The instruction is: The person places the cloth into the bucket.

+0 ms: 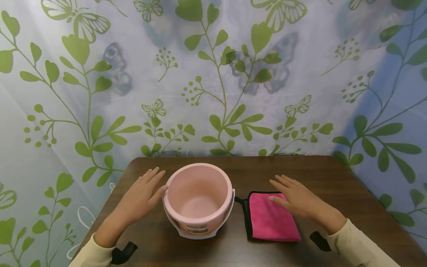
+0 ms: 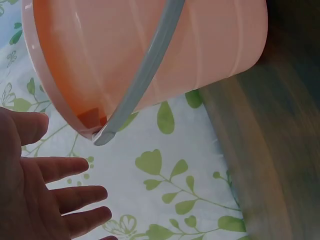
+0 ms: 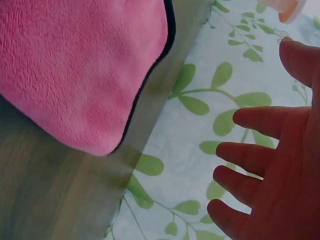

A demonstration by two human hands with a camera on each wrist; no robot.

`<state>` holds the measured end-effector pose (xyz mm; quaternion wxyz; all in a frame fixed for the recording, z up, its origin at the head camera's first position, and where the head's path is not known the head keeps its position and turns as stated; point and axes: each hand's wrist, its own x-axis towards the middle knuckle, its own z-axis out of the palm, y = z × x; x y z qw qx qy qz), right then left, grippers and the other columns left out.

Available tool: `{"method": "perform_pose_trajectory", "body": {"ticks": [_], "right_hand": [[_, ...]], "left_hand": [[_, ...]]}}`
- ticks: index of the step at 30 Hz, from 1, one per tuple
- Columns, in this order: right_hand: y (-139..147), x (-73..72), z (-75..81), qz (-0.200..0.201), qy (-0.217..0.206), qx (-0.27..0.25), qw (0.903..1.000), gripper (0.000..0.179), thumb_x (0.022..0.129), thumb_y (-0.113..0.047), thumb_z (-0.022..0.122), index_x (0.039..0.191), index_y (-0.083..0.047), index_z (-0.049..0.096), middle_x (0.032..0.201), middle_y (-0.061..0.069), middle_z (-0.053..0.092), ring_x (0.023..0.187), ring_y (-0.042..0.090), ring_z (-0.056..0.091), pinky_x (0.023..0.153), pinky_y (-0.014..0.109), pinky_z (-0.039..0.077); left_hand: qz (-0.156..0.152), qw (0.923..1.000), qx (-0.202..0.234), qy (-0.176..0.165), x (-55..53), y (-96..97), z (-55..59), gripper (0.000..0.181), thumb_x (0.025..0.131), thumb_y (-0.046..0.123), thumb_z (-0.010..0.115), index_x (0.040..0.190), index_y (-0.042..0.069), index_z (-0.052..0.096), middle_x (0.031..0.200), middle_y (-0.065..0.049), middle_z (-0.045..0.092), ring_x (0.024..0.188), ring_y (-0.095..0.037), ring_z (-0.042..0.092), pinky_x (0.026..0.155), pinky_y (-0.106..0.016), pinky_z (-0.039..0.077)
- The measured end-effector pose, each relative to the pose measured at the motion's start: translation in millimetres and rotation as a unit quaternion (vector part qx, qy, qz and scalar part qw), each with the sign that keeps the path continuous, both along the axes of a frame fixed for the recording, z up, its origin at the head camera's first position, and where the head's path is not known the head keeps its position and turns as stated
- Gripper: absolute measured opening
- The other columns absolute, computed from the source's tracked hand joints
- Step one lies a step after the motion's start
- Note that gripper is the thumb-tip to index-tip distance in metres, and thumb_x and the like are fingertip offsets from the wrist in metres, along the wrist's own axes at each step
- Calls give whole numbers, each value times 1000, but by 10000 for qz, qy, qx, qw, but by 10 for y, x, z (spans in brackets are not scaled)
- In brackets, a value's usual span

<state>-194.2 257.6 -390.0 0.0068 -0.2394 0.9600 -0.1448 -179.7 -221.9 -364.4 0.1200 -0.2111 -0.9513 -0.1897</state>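
We are holding our left hand beside the pink bucket, its fingers straight and a little apart; whether the thumb is touching the rim, we cannot tell. Our right hand is hovering over the pink cloth, its fingers also extended and spread, gripping nothing. The bucket is standing upright on the table, its handle hanging down, and the cloth is lying flat to its right. For good handling, we are judging that the bucket is needing even, gentle pressure, and the cloth a light pinch.
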Motion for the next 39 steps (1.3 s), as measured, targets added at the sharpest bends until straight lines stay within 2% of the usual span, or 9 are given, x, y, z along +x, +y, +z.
{"method": "perform_pose_trajectory", "body": {"ticks": [8,16,21,26,31,35,39], "right_hand": [[-59,-8,-129,-78,-321,-89,9994,77,98,-57,56,150,-1,48,155,28,37,142,52,29,109,70,24],[-92,6,-275,-139,-516,-109,9985,84,96,-64,55,149,1,47,154,30,37,141,54,31,108,71,25],[-102,-5,-348,-222,-547,-123,9982,86,95,-66,55,150,0,47,154,30,37,141,54,31,108,70,26],[-122,-21,-423,-256,-576,-76,9980,87,93,-65,60,149,1,48,153,32,38,139,56,32,106,71,28],[-154,-34,-490,-273,-582,-16,9979,90,91,-65,63,149,2,47,152,33,38,138,57,33,106,70,29],[-189,-33,-536,-346,-659,-19,9972,93,88,-65,66,150,2,46,151,34,38,137,58,33,106,70,30],[-215,-29,-583,-462,-839,-15,9954,98,86,-66,68,151,2,43,152,34,36,137,59,32,105,71,30]], "left_hand": [[-112,9988,406,-240,3,61,-31,54,105,31,55,148,-1,49,153,-27,41,144,-48,31,110,-64,30],[-58,9963,765,-376,-9,107,-97,57,106,36,53,151,2,46,155,-23,42,142,-42,37,108,-64,33],[-30,9938,967,-549,-20,122,-135,60,106,38,52,153,1,43,155,-22,41,143,-41,37,110,-62,32],[-80,9882,1328,-765,-36,142,-145,63,106,37,53,154,0,39,156,-22,40,143,-41,37,110,-62,32],[-63,9819,1653,-919,-49,162,-155,63,105,33,55,155,-2,36,156,-23,40,139,-41,42,108,-62,35],[0,9780,1807,-1046,-59,181,-183,65,104,30,56,156,-3,34,146,-26,51,134,-41,49,104,-60,41],[28,9731,1962,-1209,-66,194,-220,65,103,26,58,156,-4,33,144,-28,52,132,-42,51,103,-58,43]]}}
